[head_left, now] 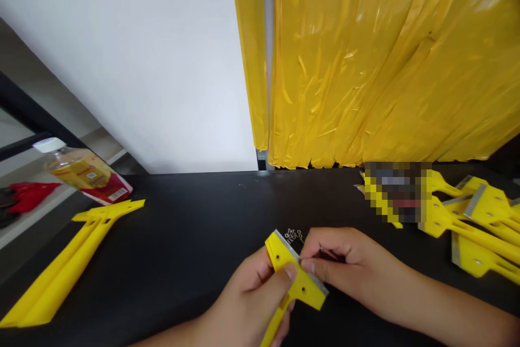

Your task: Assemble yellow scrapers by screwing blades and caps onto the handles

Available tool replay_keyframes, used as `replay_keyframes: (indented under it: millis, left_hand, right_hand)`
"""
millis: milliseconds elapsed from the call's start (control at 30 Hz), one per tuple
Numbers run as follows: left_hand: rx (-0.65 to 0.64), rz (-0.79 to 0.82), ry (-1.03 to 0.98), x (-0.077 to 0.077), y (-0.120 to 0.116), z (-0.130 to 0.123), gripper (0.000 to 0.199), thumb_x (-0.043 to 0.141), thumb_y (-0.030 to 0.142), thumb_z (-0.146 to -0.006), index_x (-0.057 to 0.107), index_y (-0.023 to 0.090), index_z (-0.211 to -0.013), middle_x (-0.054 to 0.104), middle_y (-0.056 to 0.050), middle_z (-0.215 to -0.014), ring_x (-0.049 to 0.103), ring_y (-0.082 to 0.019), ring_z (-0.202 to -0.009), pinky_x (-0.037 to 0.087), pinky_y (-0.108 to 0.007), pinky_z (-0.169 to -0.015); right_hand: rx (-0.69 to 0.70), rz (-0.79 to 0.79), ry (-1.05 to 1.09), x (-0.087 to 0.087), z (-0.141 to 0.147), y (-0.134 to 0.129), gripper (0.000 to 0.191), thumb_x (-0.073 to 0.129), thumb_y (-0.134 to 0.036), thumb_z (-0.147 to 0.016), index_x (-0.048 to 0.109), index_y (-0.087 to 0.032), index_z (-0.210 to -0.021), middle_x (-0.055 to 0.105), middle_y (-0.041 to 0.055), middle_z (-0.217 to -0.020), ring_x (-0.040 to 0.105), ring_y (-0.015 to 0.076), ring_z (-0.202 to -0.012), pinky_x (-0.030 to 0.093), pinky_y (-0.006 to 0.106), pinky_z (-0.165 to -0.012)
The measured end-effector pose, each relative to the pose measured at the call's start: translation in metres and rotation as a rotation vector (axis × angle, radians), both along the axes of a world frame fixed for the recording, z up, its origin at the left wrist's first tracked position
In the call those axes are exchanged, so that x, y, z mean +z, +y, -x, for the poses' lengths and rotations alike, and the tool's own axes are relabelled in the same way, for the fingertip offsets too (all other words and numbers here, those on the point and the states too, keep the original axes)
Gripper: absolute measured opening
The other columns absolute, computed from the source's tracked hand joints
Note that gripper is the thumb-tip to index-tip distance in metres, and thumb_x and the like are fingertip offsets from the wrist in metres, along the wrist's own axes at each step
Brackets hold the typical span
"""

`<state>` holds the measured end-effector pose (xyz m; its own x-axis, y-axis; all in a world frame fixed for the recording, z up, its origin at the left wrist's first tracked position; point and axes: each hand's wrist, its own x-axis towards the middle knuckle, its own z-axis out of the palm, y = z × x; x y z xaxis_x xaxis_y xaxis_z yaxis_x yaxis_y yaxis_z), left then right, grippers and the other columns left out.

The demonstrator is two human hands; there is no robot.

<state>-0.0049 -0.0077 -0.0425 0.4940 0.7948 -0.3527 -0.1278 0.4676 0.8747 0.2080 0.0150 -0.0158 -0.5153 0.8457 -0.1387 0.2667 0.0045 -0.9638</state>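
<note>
My left hand (260,287) is closed around a yellow scraper (311,290), its thumb pressed on the head near two dark holes. A grey metal blade strip (287,244) runs along the head's upper right edge. The thumb and index finger of my right hand (341,260) are pinched against the middle of that edge; anything between their tips is too small to make out. Just behind the scraper head, small metal screws or rings (293,236) lie in a loose pile on the black table (182,239).
Several yellow scrapers with blades (475,255) are heaped at the right, beside a pixelated patch. Yellow handles (69,266) lie at the left near a bottle with a white cap (91,174). Behind the table hang a yellow plastic sheet (365,65) and a white panel (142,54).
</note>
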Motion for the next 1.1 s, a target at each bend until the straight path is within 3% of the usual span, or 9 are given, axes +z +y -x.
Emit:
replay_keyframes:
  millis: [367,567,900,1033,1100]
  left_hand:
    - [-0.009,0.013,0.017,0.002,0.000,0.000,0.039,0.064,0.059,-0.094,0.055,0.022,-0.095,0.060,0.007,-0.062,0.042,-0.002,-0.031,0.028,-0.010,-0.028]
    - [-0.040,0.030,-0.026,0.000,0.002,0.001,0.037,0.065,0.058,-0.093,0.053,0.023,-0.092,0.061,0.007,-0.059,0.043,-0.004,-0.029,0.031,-0.012,-0.027]
    - [-0.047,0.043,-0.004,-0.003,0.007,0.002,0.035,0.063,0.056,-0.095,0.052,0.022,-0.092,0.062,0.006,-0.060,0.044,-0.005,-0.031,0.033,-0.012,-0.027]
    - [-0.035,-0.017,0.110,0.012,0.008,0.004,0.036,0.055,0.060,-0.097,0.050,0.025,-0.093,0.052,0.010,-0.050,0.036,-0.006,-0.029,0.030,-0.014,-0.027]
    - [-0.055,-0.164,0.269,0.030,0.008,0.010,0.033,0.046,0.057,-0.102,0.051,0.025,-0.096,0.046,0.011,-0.048,0.035,-0.008,-0.031,0.030,-0.014,-0.029]
  right_hand:
    - [0.012,0.017,0.016,0.003,0.001,-0.001,0.029,0.063,-0.036,-0.100,0.060,-0.018,-0.078,0.044,-0.0062,-0.067,0.037,0.0108,-0.063,0.031,0.023,-0.056]
    - [0.018,0.070,0.069,0.005,-0.002,0.000,0.026,0.066,-0.032,-0.098,0.060,-0.018,-0.078,0.049,-0.0056,-0.067,0.039,0.0107,-0.064,0.032,0.023,-0.057]
    - [-0.014,0.054,0.094,0.001,0.002,-0.001,0.025,0.065,-0.040,-0.099,0.063,-0.019,-0.086,0.053,-0.0047,-0.071,0.044,0.0122,-0.067,0.037,0.025,-0.061]
    - [-0.189,-0.107,-0.012,0.009,0.002,-0.005,0.031,0.066,-0.041,-0.097,0.058,-0.020,-0.075,0.048,-0.0056,-0.066,0.040,0.0115,-0.063,0.032,0.024,-0.056]
    - [-0.220,-0.140,-0.059,0.015,0.002,-0.011,0.040,0.066,-0.045,-0.097,0.053,-0.020,-0.069,0.042,-0.0063,-0.062,0.035,0.0109,-0.059,0.027,0.026,-0.053]
